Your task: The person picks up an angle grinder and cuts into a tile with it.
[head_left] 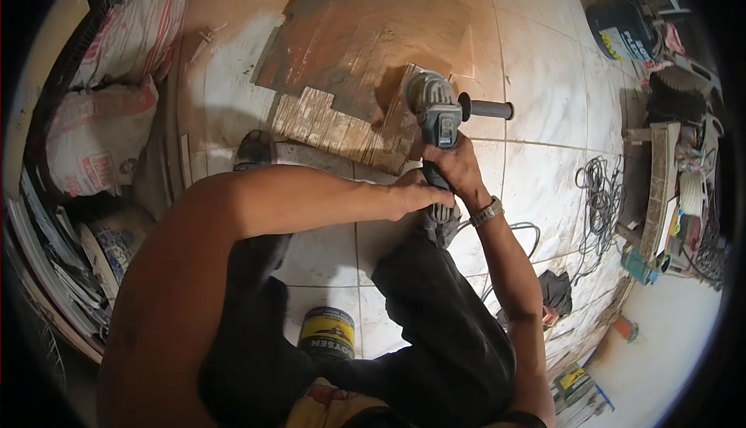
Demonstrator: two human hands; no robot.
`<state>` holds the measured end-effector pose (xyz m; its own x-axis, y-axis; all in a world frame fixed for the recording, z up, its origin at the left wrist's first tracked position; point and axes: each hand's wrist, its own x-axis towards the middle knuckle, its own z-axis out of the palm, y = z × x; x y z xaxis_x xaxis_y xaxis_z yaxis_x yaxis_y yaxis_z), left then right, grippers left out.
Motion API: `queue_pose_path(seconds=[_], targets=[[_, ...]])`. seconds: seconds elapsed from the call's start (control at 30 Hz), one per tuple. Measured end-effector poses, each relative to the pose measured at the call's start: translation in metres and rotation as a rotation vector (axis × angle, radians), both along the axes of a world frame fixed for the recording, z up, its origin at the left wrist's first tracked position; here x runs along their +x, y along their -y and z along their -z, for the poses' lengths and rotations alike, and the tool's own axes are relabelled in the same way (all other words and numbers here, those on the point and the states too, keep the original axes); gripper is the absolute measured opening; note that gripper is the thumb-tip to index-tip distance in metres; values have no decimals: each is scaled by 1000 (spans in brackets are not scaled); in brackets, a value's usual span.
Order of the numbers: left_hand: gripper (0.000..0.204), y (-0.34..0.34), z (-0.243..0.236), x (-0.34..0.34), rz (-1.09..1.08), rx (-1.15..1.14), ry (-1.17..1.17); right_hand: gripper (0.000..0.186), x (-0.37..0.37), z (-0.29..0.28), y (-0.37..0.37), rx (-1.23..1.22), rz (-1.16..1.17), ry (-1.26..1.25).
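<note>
An angle grinder (444,126) is held in both my hands. My right hand (458,165), with a metal-band watch at the wrist, wraps its body just behind the head. Behind it, my left hand (416,195) closes around the rear part of the body. The black side handle (491,109) sticks out to the right with no hand on it. At the front, the round guard and disc area (426,90) lies over the right edge of a worn wooden board (373,35). Peeled, pale strips (315,121) show along the board's near edge. Whether the disc touches the wood cannot be made out.
A paint can (328,331) stands between my legs. Coiled black cable (602,202) lies on the tiles at right. Filled sacks (101,140) and stacked panels line the left side. A black bucket (622,27) and a cluttered bench (660,179) stand at right.
</note>
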<state>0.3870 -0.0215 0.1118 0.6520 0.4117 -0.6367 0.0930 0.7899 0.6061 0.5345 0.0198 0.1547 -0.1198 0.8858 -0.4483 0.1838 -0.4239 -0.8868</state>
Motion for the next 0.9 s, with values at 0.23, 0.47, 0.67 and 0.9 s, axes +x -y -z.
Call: queue_pose_path(seconds=[0.23, 0.47, 0.67, 0.9], targets=[[29, 1, 4, 28, -150, 37, 129, 39, 15, 6, -16, -8, 75, 17], [30, 37, 16, 41, -627, -2, 187, 50, -5, 15, -15, 8, -50, 115], [31, 30, 13, 49, -645, -119, 110, 46, -7, 19, -24, -40, -117, 191], [35, 27, 13, 49, -705, -211, 151, 42, -16, 14, -30, -62, -157, 237]])
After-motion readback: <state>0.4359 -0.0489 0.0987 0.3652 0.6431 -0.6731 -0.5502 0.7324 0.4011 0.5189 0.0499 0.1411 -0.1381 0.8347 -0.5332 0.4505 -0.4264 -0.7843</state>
